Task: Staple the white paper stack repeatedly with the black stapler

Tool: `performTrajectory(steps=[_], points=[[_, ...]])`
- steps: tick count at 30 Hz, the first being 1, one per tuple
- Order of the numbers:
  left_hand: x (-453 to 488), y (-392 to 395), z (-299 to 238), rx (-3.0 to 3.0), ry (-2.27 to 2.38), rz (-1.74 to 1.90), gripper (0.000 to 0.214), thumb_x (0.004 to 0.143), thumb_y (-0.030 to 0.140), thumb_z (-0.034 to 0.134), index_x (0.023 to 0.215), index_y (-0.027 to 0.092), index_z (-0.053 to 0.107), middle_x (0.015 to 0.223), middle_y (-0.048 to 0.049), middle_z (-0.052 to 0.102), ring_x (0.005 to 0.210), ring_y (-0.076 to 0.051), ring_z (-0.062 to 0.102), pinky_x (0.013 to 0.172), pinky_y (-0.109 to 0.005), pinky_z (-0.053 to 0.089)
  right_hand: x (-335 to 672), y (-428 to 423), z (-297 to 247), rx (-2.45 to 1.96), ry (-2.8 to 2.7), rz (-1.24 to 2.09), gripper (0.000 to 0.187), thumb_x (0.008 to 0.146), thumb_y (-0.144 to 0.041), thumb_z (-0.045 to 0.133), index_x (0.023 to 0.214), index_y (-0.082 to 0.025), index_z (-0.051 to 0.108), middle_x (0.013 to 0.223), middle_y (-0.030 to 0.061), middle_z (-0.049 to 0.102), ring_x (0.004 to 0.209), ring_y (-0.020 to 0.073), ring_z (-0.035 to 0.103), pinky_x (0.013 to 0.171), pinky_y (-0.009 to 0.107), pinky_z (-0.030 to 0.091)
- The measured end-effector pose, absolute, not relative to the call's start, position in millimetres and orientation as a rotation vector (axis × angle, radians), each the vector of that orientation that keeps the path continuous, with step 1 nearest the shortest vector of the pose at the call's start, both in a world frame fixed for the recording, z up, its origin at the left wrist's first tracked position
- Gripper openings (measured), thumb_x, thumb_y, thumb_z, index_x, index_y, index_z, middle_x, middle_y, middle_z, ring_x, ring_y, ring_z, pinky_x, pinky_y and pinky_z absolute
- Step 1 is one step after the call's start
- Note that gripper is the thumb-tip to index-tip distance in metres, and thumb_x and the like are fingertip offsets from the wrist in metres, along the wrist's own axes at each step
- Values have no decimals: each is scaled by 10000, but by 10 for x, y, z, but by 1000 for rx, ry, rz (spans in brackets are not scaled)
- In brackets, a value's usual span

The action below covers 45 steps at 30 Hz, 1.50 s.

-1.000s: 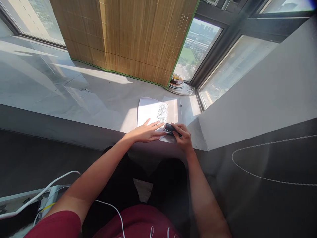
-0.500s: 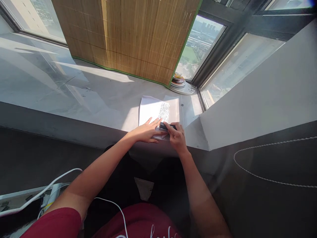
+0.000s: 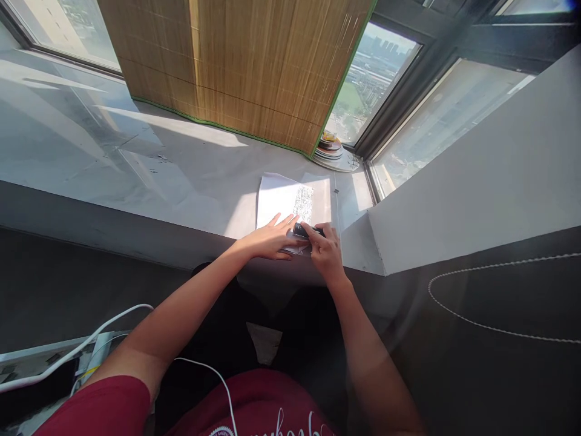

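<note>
A white sheet of paper (image 3: 279, 197) with a block of dark print lies on the pale window ledge (image 3: 136, 169), near its front edge. My left hand (image 3: 267, 242) lies flat on the sheet's near part, fingers stretched out. My right hand (image 3: 323, 251) is closed around a small black object (image 3: 303, 230) that looks like a stapler, pressed against the paper's near right corner. The two hands touch at the fingertips.
A bamboo blind (image 3: 254, 66) hangs down to the ledge behind the paper. A stack of plates (image 3: 330, 149) sits in the window corner. A grey wall block (image 3: 454, 181) stands to the right. White cables (image 3: 104, 324) run at lower left.
My right hand slid the black object leftward along the paper's near edge toward my left hand's fingertips. The left hand stayed flat on the sheet.
</note>
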<state>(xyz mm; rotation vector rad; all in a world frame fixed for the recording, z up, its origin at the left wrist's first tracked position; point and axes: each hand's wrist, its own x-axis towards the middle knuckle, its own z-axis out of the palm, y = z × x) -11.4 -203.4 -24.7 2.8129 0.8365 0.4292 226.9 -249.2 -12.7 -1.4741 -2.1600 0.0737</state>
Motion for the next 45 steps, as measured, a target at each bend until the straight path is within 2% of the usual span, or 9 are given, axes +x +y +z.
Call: performTrajectory(steps=[12,19,25,28,31,33,37,40,45], points=[[-115,-2026,-236,2731,821,407,607,917,360,869,1506,322,730,1810,-150,376,1699,-498,234,1357,-759,142,2140,-2526,-106,-1577,-2318,-214,594,975,-127,575,1509,-362,688,1293,142,640,1152,344,530,995,487,473],[-105,-2017,-209,2707,811,407,693,943,388,861,1592,449,625,1842,-103,308,1703,-488,220,1343,-769,129,2519,-2437,-258,-1471,-2059,-22,581,1036,-213,495,1603,-291,597,1264,139,665,1190,323,633,1068,488,553],[-168,-2017,-180,2695,822,551,572,915,471,881,1461,359,753,1780,-114,442,1686,-440,315,1364,-714,189,2686,-2278,-210,-1649,-1663,155,351,898,-341,671,1224,-221,723,1179,140,792,1110,353,720,1009,501,572],[-200,-2054,-168,2590,839,972,276,1060,443,686,1206,272,846,1542,-110,708,1502,-314,613,1366,-617,310,2450,-2155,-43,-1652,-1392,109,329,906,-383,656,1177,-200,690,1135,158,798,1041,347,730,948,476,569],[-240,-2083,-137,2311,1067,1375,517,1154,385,409,852,222,797,1049,-95,862,1090,-226,801,1210,-495,536,2045,-1994,133,-1644,-1360,222,305,919,-368,637,1180,-210,653,1081,136,797,981,318,730,869,419,569],[-338,-2051,-92,2109,1376,1477,577,1153,385,345,785,215,755,934,-105,844,984,-228,799,1077,-440,609,1754,-1896,181,-1637,-1488,332,289,926,-299,617,1200,-210,643,1107,133,794,974,291,735,855,383,565],[-833,-1863,-6,1990,1964,1097,458,1113,336,380,1167,199,814,1331,-146,800,1321,-274,708,1207,-448,521,1354,-1809,65,-1652,-1721,393,247,954,-242,577,1180,-186,659,1175,151,779,1072,287,722,905,366,563],[-1292,-1726,-28,1899,2351,578,607,1095,463,460,1600,160,604,1726,-224,485,1653,-436,358,1343,-695,256,1337,-1834,-79,-1655,-1743,369,269,957,-228,555,1201,-197,662,1185,139,766,1110,287,714,924,373,571],[-1565,-1631,-150,1824,2392,209,733,1116,531,321,1759,184,385,1852,-235,210,1701,-551,131,1293,-845,128,1840,-1919,-164,-1756,-1705,263,305,973,-236,575,1267,-199,649,1233,162,744,1110,301,718,878,383,586]])
